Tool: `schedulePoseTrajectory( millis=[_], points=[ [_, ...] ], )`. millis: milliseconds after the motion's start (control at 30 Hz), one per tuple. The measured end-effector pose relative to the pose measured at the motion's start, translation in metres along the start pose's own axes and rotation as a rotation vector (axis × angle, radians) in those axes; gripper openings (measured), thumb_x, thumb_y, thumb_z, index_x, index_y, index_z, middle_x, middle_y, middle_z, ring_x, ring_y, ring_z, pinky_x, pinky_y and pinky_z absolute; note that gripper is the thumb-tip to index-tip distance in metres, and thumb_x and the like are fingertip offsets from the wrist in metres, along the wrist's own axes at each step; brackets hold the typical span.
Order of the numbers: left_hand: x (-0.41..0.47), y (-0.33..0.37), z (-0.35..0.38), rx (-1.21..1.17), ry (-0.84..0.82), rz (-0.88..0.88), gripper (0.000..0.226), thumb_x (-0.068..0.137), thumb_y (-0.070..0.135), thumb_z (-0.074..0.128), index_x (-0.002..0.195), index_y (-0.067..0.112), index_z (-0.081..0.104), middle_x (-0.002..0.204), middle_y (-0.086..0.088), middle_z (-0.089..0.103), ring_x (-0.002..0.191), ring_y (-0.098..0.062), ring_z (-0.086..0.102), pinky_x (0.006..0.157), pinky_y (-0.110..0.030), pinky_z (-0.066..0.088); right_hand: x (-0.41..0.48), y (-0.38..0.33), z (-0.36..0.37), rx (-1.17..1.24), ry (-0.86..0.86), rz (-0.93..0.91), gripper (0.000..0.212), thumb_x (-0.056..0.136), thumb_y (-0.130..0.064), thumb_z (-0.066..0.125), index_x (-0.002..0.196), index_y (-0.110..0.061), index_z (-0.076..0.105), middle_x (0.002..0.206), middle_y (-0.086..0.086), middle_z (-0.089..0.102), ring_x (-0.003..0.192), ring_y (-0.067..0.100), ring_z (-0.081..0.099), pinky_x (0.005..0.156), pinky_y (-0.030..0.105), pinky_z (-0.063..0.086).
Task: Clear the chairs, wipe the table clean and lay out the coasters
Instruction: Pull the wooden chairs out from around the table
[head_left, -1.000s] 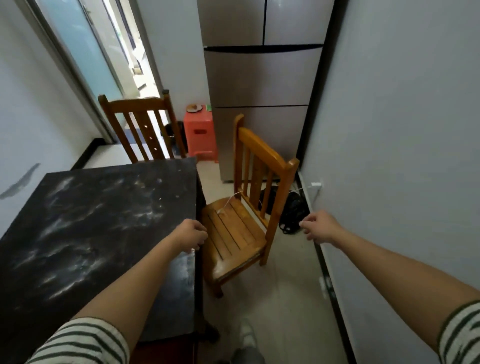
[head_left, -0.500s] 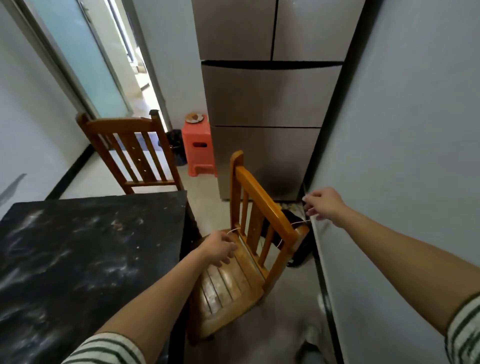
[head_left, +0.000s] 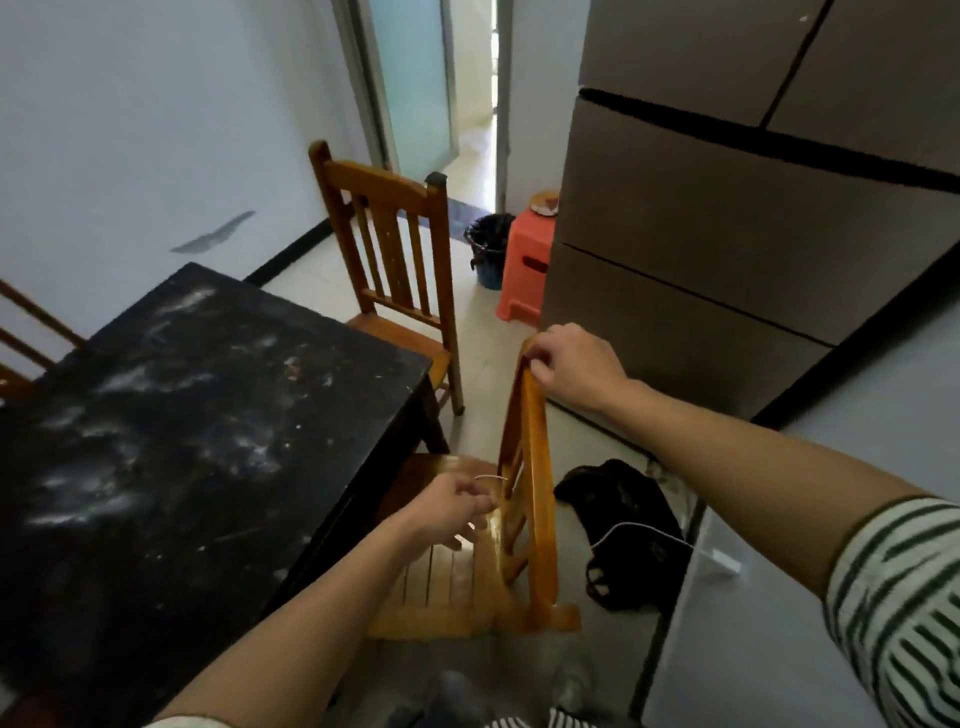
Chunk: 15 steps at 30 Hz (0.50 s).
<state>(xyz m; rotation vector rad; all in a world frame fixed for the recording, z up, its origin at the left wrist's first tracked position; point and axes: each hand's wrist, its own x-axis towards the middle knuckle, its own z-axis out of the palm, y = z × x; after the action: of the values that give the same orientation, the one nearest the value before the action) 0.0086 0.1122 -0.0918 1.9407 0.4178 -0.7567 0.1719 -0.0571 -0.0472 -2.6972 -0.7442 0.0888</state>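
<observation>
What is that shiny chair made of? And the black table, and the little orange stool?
The chair looks like varnished wood: honey-coloured slats with a glossy shine. The black table top seems stone or a marble-look sheet, its pale cloudy streaks veins or smears; I cannot tell. The orange stool looks like moulded plastic, one even colour.

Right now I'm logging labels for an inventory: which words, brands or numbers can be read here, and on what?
None can be read. The refrigerator, orange stool, black table, wooden chair and white cable show no lettering, label or number in this view.
</observation>
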Motion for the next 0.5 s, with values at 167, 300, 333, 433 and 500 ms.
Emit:
schedulePoseTrajectory(
  millis=[167,300,333,433,500],
  points=[
    [0.004,0.0,0.012,-0.025,0.025,-0.008,0.017,0.093,0.037,0.059,0.108,0.029,0.059,0.1,0.001,0.067,0.089,-0.014,0.068,0.079,-0.031,0.058,0.036,-0.004,0.017,-0.303,-0.201,-0.151,0.024,0.09,-0.037,0.052,0.107,-0.028,0.067,0.102,-0.003,0.063,0.103,0.021,0.053,0.09,0.041,0.042],
    [0.009,0.006,0.017,-0.058,-0.026,-0.042,0.039,0.089,0.044,0.062,0.122,0.024,0.056,0.103,0.002,0.066,0.094,-0.015,0.067,0.086,-0.036,0.057,0.055,-0.001,0.025,-0.394,-0.408,-0.214,0.022,0.089,-0.038,0.057,0.106,-0.027,0.066,0.096,-0.002,0.063,0.095,0.018,0.053,0.084,0.038,0.047],
    [0.011,0.007,0.019,-0.082,-0.052,-0.06,0.047,0.086,0.048,0.064,0.126,0.025,0.054,0.106,0.003,0.066,0.095,-0.015,0.067,0.087,-0.037,0.057,0.062,0.0,0.027,-0.415,-0.454,-0.234,0.02,0.088,-0.038,0.059,0.103,-0.027,0.067,0.092,-0.003,0.063,0.091,0.017,0.054,0.081,0.035,0.049],
    [0.015,0.009,0.03,-0.117,-0.139,-0.112,0.068,0.078,0.056,0.07,0.135,0.029,0.046,0.119,0.003,0.06,0.101,-0.014,0.064,0.089,-0.035,0.055,0.077,0.001,0.031,-0.524,-0.585,-0.294,0.018,0.087,-0.04,0.061,0.09,-0.025,0.069,0.082,-0.004,0.064,0.079,0.014,0.06,0.078,0.034,0.056],
    [0.019,0.013,0.039,-0.09,-0.164,-0.141,0.075,0.076,0.054,0.073,0.14,0.03,0.041,0.13,0.003,0.054,0.107,-0.013,0.059,0.093,-0.035,0.052,0.085,-0.003,0.035,-0.616,-0.647,-0.369,0.02,0.087,-0.042,0.06,0.08,-0.023,0.064,0.077,-0.003,0.062,0.075,0.014,0.061,0.077,0.034,0.056]
  ],
)
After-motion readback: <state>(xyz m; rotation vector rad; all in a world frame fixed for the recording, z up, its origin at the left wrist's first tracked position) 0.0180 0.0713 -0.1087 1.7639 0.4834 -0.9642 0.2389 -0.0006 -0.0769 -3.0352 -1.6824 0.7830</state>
